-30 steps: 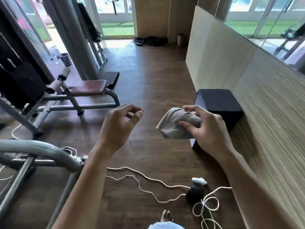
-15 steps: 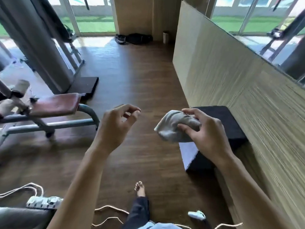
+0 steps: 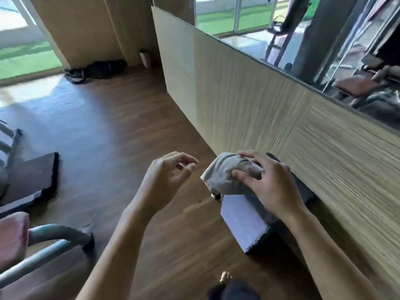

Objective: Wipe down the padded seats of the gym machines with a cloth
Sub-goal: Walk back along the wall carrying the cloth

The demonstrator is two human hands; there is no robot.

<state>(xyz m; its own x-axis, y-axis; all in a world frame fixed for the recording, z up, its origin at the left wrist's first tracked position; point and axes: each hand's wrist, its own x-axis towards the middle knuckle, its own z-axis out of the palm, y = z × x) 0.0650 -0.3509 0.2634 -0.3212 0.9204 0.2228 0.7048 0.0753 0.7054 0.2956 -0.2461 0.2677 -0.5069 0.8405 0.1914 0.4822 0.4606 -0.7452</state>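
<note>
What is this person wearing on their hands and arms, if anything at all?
Nothing that shows. The left hand and right hand are bare, with no gloves, rings or wristbands visible. The left forearm and right forearm are uncovered down to the picture's bottom edge, with no sleeve, watch or marking in sight. The upper arms are out of view.

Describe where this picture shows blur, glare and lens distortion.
Head view: motion blur smears the seat and the wall; sun glare bleaches the floor at upper left; the wide lens bows the wall's top edge; cloth and right hand are fairly sharp.
</note>
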